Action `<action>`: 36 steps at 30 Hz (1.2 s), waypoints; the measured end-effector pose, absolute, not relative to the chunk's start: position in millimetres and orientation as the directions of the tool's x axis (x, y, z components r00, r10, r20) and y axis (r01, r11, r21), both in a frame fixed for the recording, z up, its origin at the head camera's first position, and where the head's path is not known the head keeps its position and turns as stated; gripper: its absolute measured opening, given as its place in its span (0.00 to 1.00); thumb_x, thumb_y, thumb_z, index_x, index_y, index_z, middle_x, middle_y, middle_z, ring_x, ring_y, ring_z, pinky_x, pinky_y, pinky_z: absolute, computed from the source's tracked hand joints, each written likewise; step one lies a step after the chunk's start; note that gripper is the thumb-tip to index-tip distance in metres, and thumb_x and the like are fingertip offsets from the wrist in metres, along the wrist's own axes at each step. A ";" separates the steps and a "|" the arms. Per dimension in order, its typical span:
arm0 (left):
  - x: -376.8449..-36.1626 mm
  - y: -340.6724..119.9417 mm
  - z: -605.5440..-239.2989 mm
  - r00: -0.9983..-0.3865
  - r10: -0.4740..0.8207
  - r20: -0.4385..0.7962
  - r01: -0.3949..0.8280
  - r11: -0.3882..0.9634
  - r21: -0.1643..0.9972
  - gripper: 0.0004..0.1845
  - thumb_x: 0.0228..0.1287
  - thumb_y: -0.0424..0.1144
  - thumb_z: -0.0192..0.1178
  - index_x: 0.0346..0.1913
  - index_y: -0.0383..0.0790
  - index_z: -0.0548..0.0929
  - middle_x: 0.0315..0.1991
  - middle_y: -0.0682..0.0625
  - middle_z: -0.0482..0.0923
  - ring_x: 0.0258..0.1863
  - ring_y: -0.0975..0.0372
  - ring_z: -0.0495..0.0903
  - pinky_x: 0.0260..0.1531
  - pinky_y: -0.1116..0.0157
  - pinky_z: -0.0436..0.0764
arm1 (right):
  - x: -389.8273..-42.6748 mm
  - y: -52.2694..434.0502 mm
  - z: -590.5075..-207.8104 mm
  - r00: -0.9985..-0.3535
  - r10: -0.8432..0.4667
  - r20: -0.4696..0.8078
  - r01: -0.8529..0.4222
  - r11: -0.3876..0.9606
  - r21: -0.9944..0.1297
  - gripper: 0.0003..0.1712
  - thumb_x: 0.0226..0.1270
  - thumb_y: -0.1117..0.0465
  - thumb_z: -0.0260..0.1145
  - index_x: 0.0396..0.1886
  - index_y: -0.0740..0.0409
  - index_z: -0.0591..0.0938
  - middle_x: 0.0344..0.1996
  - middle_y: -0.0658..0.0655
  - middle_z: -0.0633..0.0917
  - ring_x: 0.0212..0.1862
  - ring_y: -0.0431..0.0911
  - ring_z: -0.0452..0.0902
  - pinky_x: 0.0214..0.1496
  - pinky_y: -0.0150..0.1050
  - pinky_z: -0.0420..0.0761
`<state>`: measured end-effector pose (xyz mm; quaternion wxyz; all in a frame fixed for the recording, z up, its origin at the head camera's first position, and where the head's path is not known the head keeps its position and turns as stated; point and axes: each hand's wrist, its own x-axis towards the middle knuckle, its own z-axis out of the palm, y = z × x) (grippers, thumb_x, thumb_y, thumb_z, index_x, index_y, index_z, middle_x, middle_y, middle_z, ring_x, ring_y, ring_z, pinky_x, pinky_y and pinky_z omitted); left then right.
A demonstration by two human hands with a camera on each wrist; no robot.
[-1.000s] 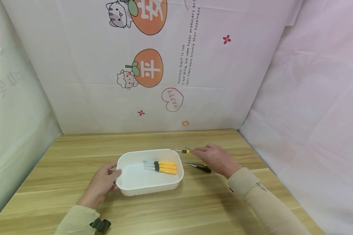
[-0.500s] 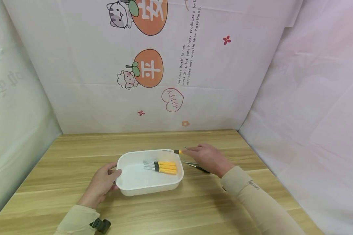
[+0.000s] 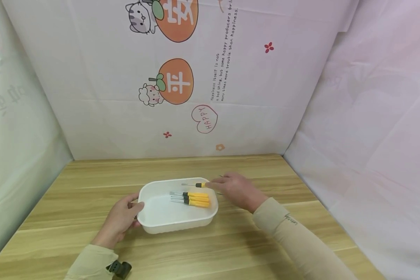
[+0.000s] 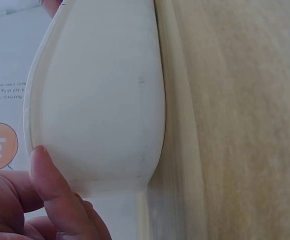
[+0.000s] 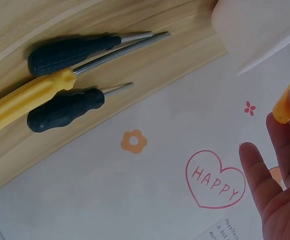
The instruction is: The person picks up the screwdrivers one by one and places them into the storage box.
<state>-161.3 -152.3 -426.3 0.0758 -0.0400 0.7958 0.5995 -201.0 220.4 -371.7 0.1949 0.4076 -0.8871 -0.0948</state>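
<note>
Both hands out in front, sleeved arms angled inward.
Left hand [image 3: 120, 219] curled in a grip; right hand [image 3: 236, 189] pinching with its fingertips [image 5: 280, 125].

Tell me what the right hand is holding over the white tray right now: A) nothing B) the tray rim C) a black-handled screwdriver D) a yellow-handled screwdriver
D: the right hand pinches a yellow-handled screwdriver above the white tray, its shaft pointing left over those lying inside.

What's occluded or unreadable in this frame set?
- Head view: the loose screwdrivers on the table are hidden behind the right hand.
- Right wrist: the held screwdriver is cut off by the frame edge, its tip unseen.
- Left wrist: the white tray wall blocks its contents; left hand is cropped.
</note>
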 end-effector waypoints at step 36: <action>-162.3 -152.4 -427.7 -0.986 0.025 -0.164 -0.151 0.285 0.947 0.31 0.81 0.37 0.53 0.79 0.31 0.61 0.57 0.32 0.75 0.33 0.57 0.81 0.24 0.68 0.84 | -198.4 174.2 -384.8 -0.681 -0.733 0.011 -0.699 0.653 0.292 0.24 0.73 0.62 0.69 0.61 0.30 0.86 0.51 0.39 0.90 0.48 0.38 0.86 0.53 0.40 0.82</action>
